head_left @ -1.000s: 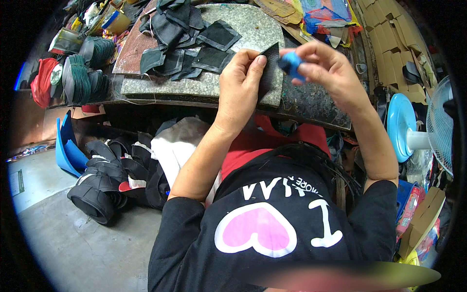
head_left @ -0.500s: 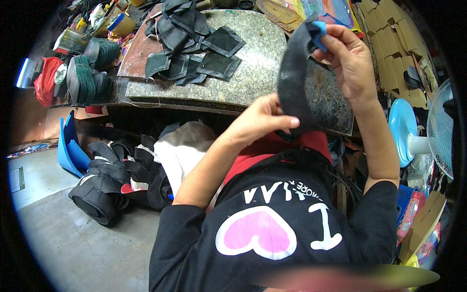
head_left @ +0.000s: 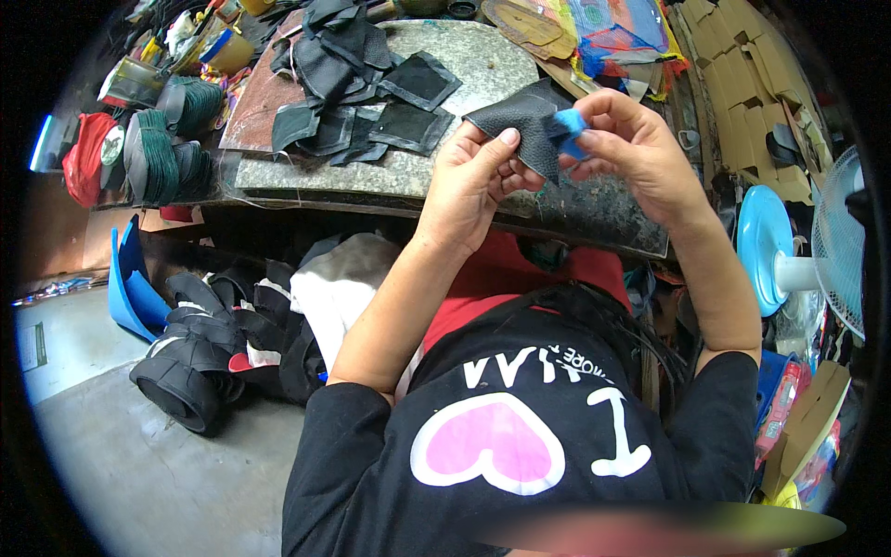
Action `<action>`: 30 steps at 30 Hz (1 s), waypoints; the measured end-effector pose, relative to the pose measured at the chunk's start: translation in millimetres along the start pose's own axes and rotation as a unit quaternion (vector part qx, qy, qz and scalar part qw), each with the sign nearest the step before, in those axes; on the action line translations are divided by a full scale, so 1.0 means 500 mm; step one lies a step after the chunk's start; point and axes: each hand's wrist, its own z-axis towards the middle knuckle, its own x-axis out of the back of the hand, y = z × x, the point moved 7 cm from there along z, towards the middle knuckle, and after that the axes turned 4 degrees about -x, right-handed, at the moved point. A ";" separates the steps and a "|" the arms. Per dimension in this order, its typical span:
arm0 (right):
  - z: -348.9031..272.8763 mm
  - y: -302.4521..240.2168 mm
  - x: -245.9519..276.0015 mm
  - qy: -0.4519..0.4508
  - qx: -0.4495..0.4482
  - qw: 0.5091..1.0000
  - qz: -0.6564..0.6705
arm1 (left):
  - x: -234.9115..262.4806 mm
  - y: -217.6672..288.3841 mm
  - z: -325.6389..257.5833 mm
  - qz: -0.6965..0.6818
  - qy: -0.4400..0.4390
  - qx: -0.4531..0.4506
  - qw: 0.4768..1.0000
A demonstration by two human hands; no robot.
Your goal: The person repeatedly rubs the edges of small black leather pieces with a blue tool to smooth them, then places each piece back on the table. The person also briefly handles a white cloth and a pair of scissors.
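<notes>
A black piece of textured, leather-like material (head_left: 522, 123) is folded over above the near right part of the worktop. My left hand (head_left: 469, 176) pinches its left part between thumb and fingers. At its right edge, my right hand (head_left: 631, 148) grips a small soft blue piece (head_left: 570, 125), which touches the black material; whether the two are joined I cannot tell. To the left of my hands, several black patches with grey borders (head_left: 422, 79) lie spread on the speckled stone slab (head_left: 483, 46), below a pile of black leather-like pieces (head_left: 334, 56).
Thread spools (head_left: 153, 153) and a red bag (head_left: 83, 158) stand left of the slab. Brown sole-shaped pieces (head_left: 529, 28) and coloured netting (head_left: 622, 37) lie at the back right. A blue-based fan (head_left: 763, 246) is at right. Black bundles (head_left: 186, 371) rest on the floor.
My left hand has moved up and left, my right hand down. The black piece, a long upright strip before, is now folded and turned, with its textured face showing.
</notes>
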 end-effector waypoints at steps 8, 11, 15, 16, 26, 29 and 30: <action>0.006 -0.010 -0.017 0.021 0.097 0.994 -0.039 | 0.010 -0.017 0.002 -0.043 -0.058 0.063 0.995; 0.008 -0.018 0.000 0.081 0.122 0.988 -0.042 | 0.015 -0.026 0.004 -0.086 -0.034 0.073 0.993; 0.001 -0.001 -0.024 0.065 0.106 0.991 -0.049 | 0.007 -0.043 0.003 -0.120 -0.016 0.087 0.989; -0.002 0.007 -0.036 0.046 0.096 0.993 -0.048 | 0.009 -0.044 0.003 -0.115 0.004 0.080 0.990; -0.020 -0.024 -0.052 0.037 0.247 0.953 -0.170 | -0.001 -0.046 -0.013 -0.150 0.054 0.113 0.981; 0.004 -0.015 0.006 0.128 0.219 0.945 -0.208 | -0.037 -0.043 -0.029 -0.103 -0.053 0.114 0.987; 0.011 -0.010 0.024 0.148 0.214 0.943 -0.209 | -0.035 -0.042 -0.038 -0.076 -0.052 0.111 0.990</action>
